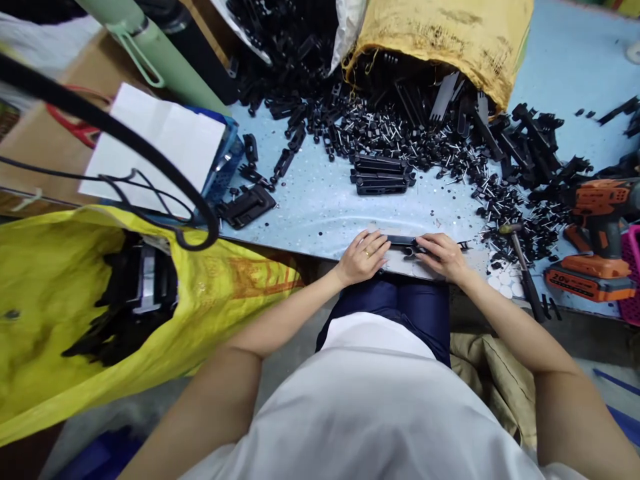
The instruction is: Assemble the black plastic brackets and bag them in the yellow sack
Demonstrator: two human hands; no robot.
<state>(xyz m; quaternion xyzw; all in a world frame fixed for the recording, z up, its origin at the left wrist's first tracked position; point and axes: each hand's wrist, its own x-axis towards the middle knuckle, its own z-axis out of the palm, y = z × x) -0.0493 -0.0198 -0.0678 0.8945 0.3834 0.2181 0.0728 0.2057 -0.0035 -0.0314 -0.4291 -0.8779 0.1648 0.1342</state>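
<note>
At the front edge of the table, a slim black plastic bar [401, 241] lies crosswise between my two hands. My left hand [364, 256] has its fingers closed on the bar's left end. The bar's right end is under the fingers and thumb of my right hand [443, 255], which is closed too. Both ends are partly hidden by fingers. Just beyond my hands lies a small stack of similar black bars [383, 176]. Behind that spreads a heap of black-headed pins with metal shanks [387, 130].
A yellow woven sack [445, 30] spills black parts at the back. To the right are a hammer [524, 270] and an orange cordless drill [600, 220]. On the left stand a yellow bag of black parts [250, 283], a paper sheet [153, 143] and a green bottle [165, 60].
</note>
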